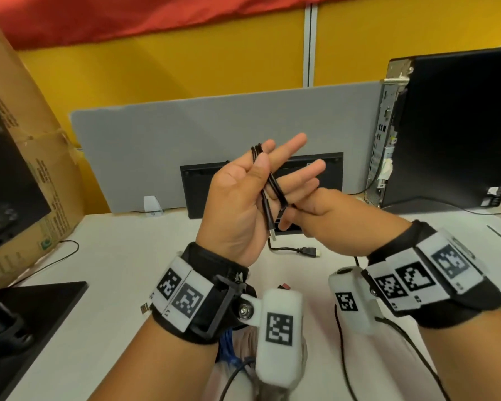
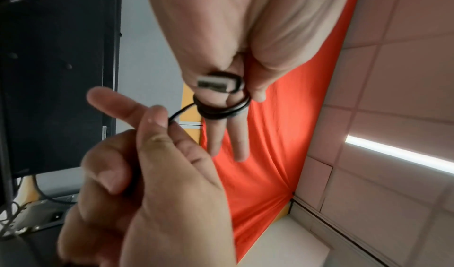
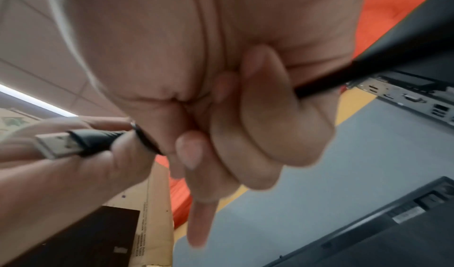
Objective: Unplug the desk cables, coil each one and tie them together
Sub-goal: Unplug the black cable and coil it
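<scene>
We note the left hand raised at centre frame in the head view, palm toward us, with the thin black cable wound in several turns round its straightened first two fingers; the thumb presses the turns against them, so this hand serves as the former for the coil and clamps what is already wound. The USB plug sits at the base of those fingers in the left wrist view, probably tucked there so the starting end cannot slip. The right hand, just right of centre and touching the left, pinches the free run of the cable between thumb and fingers; we judge it is feeding the next turn under light tension. From there the cable seems to drop toward the lower frame edge, so a length remains unwound. A second cable with a small flat plug lies loose on the white bench, below the hands, not yet coiled. Surroundings: a grey divider at mid frame, yellow wall and red cloth above; a cardboard box at left; a computer tower with rear ports exposed at right; a black keyboard leaning on the divider behind the hands.
</scene>
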`<state>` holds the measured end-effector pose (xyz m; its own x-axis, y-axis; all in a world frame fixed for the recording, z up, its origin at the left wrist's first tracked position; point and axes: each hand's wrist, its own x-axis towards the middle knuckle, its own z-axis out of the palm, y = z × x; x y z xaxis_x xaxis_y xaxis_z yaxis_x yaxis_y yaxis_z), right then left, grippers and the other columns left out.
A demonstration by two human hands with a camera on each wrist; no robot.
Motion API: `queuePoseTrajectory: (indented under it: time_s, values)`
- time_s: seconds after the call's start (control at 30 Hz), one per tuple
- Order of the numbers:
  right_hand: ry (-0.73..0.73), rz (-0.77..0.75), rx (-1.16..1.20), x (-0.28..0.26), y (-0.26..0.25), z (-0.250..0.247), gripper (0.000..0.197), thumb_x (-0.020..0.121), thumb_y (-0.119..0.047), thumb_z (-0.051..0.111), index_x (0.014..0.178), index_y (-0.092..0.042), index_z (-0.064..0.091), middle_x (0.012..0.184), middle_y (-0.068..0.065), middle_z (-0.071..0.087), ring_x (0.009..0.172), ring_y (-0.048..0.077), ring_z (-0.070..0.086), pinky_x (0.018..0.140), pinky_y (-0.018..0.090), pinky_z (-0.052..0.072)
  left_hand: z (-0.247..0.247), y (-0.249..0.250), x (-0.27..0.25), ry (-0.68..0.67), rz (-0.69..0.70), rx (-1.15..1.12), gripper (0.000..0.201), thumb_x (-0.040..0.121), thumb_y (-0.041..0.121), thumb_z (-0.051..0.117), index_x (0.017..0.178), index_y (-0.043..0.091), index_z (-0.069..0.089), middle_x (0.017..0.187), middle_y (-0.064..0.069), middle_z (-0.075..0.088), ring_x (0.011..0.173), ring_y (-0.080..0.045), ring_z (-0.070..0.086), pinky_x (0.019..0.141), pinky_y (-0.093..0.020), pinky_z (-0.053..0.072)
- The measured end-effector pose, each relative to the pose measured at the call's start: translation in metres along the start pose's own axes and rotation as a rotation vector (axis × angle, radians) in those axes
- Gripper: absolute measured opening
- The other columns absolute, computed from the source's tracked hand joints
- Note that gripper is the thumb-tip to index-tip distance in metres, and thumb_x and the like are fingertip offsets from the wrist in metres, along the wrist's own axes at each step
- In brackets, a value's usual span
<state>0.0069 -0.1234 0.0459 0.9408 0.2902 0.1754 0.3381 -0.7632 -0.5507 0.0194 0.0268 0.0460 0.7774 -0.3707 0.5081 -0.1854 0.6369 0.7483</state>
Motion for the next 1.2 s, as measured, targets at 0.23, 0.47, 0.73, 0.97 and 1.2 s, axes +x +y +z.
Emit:
queuePoseTrajectory:
  time_s: [0.23,0.47,0.73,0.97,1.2]
  values:
    - [-0.152,0.022,-0.205,-0.022,-0.019,-0.017,0.034,0.093,-0.039,0.056,0.070,-0.016,0.065,0.048,-0.009,0.050,0.041,0.003,0.043,0.050,0.021,0.036,-0.004,-0.010,0.001,0.075,-0.035,0.312,0.043,0.104,0.011,0.035,0.147,0.006,0.028,0.126,-0.009,0.066,0.112,-0.027,0.065,0.102,-0.051,0.047]
    - [0.175,-0.159,0.100,-0.031,-0.017,-0.040,0.033,0.092,-0.033,0.056,0.064,-0.019,0.066,0.055,-0.009,0.062,0.051,0.000,0.055,0.054,0.010,0.044,0.001,-0.014,-0.004,-0.038,-0.196,0.538,0.033,0.104,0.011,0.034,0.128,-0.003,0.053,0.087,-0.007,0.075,0.081,-0.029,0.072,0.087,-0.038,0.056]
    - [0.595,-0.233,0.335,-0.013,0.006,-0.039,0.015,0.073,-0.028,0.078,0.077,-0.015,0.073,0.071,0.005,0.070,0.065,0.026,0.064,0.069,0.038,0.056,0.002,-0.007,-0.007,-0.245,-0.260,0.360,0.034,0.104,0.010,0.031,0.117,-0.004,0.059,0.049,-0.001,0.047,0.045,-0.014,0.033,0.101,-0.057,0.045]
    - [0.569,-0.157,0.259,-0.001,0.019,-0.025,0.020,0.097,-0.022,0.054,0.102,-0.024,0.073,0.082,0.001,0.072,0.080,0.007,0.064,0.081,0.027,0.052,0.004,0.003,-0.005,-0.236,-0.197,-0.074,0.043,0.101,0.015,0.033,0.134,-0.011,0.044,0.046,0.003,0.038,0.041,-0.007,0.032,0.103,-0.063,0.040]
    - [-0.012,0.054,-0.096,-0.002,0.006,-0.011,0.027,0.098,-0.036,0.047,0.096,-0.022,0.071,0.071,-0.002,0.062,0.072,0.018,0.061,0.070,0.035,0.051,0.000,-0.005,0.002,0.032,0.014,-0.094,0.046,0.103,0.021,0.032,0.139,-0.009,0.032,0.091,-0.010,0.072,0.057,-0.014,0.064,0.094,-0.054,0.051]
